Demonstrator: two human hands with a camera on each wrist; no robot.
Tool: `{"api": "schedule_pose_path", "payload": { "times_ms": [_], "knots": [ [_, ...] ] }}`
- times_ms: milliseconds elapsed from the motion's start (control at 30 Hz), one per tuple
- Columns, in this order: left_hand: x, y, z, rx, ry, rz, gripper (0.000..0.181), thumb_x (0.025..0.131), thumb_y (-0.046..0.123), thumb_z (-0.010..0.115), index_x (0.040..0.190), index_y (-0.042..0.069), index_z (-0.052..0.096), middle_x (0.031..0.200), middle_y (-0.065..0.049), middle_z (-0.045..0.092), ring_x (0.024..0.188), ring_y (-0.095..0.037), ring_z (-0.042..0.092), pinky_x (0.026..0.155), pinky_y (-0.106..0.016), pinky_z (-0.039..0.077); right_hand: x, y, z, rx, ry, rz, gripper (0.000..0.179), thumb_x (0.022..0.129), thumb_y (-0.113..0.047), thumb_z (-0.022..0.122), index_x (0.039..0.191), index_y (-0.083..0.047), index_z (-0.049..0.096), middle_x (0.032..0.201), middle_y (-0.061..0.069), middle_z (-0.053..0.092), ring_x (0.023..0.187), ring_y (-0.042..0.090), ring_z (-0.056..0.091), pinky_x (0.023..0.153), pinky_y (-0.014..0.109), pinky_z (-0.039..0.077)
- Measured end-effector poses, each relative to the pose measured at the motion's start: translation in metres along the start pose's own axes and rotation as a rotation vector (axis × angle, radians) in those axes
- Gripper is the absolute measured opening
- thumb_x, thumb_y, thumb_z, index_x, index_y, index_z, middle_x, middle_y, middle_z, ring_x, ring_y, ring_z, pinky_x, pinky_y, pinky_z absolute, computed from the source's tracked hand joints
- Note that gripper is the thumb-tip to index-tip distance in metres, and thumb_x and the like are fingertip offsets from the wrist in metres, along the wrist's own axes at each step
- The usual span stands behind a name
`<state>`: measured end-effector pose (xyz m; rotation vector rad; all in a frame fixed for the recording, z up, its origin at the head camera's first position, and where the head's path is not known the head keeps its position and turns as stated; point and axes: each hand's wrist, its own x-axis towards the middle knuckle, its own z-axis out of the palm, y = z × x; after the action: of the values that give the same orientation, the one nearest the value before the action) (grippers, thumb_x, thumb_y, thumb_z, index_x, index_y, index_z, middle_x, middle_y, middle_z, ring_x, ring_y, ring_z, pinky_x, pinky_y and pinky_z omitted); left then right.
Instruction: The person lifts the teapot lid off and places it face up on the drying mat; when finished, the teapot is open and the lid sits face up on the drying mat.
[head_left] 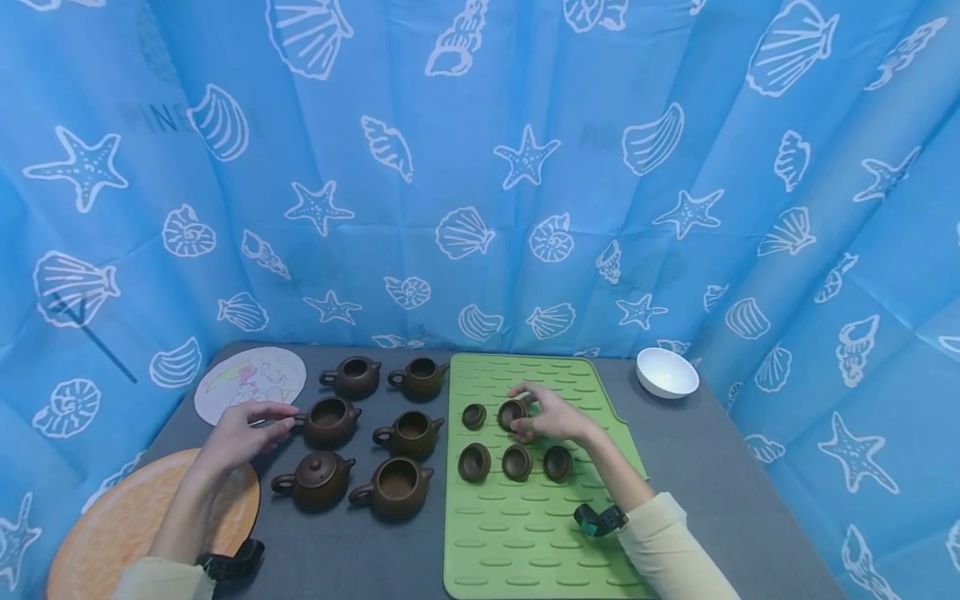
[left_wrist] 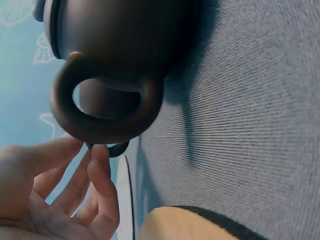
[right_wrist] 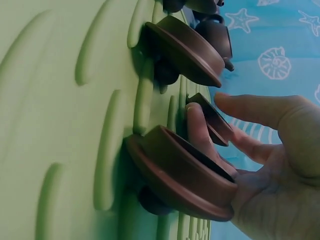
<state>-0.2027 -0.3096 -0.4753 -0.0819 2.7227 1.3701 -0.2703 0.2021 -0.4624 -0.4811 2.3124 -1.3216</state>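
My left hand (head_left: 243,433) pinches the handle of a dark brown open teapot (head_left: 330,423) in the left column's middle. In the left wrist view, that handle (left_wrist: 120,149) lies partly behind a nearer teapot's handle (left_wrist: 107,131). Over the green mat, my right hand (head_left: 551,417) holds a small brown teapot lid (head_left: 512,413) between thumb and fingers. The held lid (right_wrist: 214,122) looks tilted and partly hidden by the fingers in the right wrist view. Other upturned lids lie around it: one to its left (head_left: 473,416) and a row nearer me, including a middle lid (head_left: 517,462).
Several other teapots stand on the dark grey table; the front left teapot (head_left: 318,482) wears its lid. A white bowl (head_left: 667,372) sits right of the green mat (head_left: 540,533). At left lie a pale round board (head_left: 217,392) and an orange round board (head_left: 120,525). A blue curtain (head_left: 480,167) hangs behind.
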Motion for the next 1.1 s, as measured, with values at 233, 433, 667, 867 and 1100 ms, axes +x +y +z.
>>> {"api": "schedule_pose_path", "payload": {
  "times_ms": [233,433,667,867,1100],
  "knots": [
    [-0.008,0.002,-0.002,0.002,0.023,0.035,0.035,0.107,0.024,0.070,0.136,0.003,0.073,0.139,-0.028,0.070,0.105,-0.021,0.076,0.077,-0.031,0.064,-0.001,-0.004,-0.006,0.003,0.036,0.004,0.056,0.104,-0.006,0.069,0.152,0.007,0.044,0.144,0.037,0.050,0.078,0.024,0.074,0.075,0.042,0.068],
    [-0.016,0.001,-0.002,0.034,0.047,0.041,0.036,0.107,0.023,0.070,0.136,0.002,0.073,0.140,-0.028,0.066,0.103,-0.021,0.072,0.073,-0.028,0.061,-0.003,-0.010,-0.008,0.023,0.129,-0.015,0.053,0.104,-0.010,0.071,0.150,0.007,0.050,0.147,0.038,0.052,0.083,0.035,0.076,0.077,0.051,0.068],
    [-0.032,0.002,-0.002,0.067,0.057,0.008,0.038,0.108,0.029,0.068,0.136,0.003,0.073,0.141,-0.026,0.070,0.112,-0.031,0.073,0.081,-0.033,0.060,-0.006,-0.027,0.010,0.092,0.122,-0.073,0.047,0.104,-0.008,0.069,0.147,0.005,0.054,0.142,0.038,0.056,0.084,0.029,0.076,0.082,0.056,0.067],
    [-0.044,0.000,-0.003,0.081,0.045,-0.011,0.041,0.109,0.036,0.067,0.135,0.005,0.074,0.133,-0.020,0.077,0.108,-0.027,0.073,0.080,-0.035,0.060,-0.005,-0.042,0.038,0.168,0.066,-0.126,0.040,0.105,-0.008,0.069,0.143,0.002,0.058,0.134,0.033,0.062,0.083,0.025,0.075,0.081,0.051,0.068],
    [-0.060,-0.002,-0.001,0.022,-0.014,-0.090,0.045,0.109,0.038,0.066,0.139,0.004,0.071,0.123,-0.016,0.079,0.086,-0.015,0.067,0.064,-0.030,0.056,-0.001,-0.067,0.079,0.204,-0.022,-0.204,0.039,0.104,-0.009,0.071,0.140,0.002,0.061,0.131,0.031,0.065,0.080,0.021,0.074,0.079,0.052,0.068]
  ]
}}
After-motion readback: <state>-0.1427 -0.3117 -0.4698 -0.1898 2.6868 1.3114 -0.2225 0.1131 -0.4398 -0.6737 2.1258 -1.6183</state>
